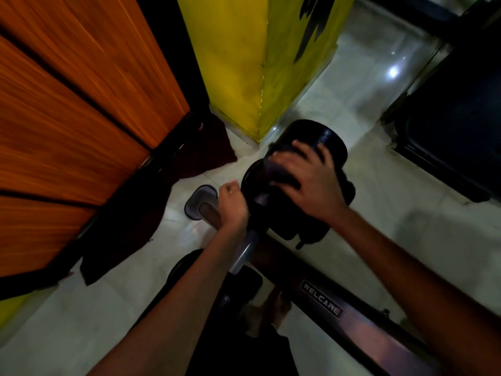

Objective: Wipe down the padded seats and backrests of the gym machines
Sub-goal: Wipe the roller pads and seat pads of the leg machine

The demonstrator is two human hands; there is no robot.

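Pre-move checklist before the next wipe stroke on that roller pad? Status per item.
1. Cloth under right hand: ok, dark cloth pressed on the black roller pad.
2. Left hand steadying the machine: ok, it grips the metal bar.
3. Far end of pad reachable: ok, nothing covers it.
4. Pad surface already clean: cannot tell, dim and motion-blurred.
5. Cloth damp or dry: cannot tell.
6. Floor around the pad: not ok, dark rags lie by the yellow pillar.
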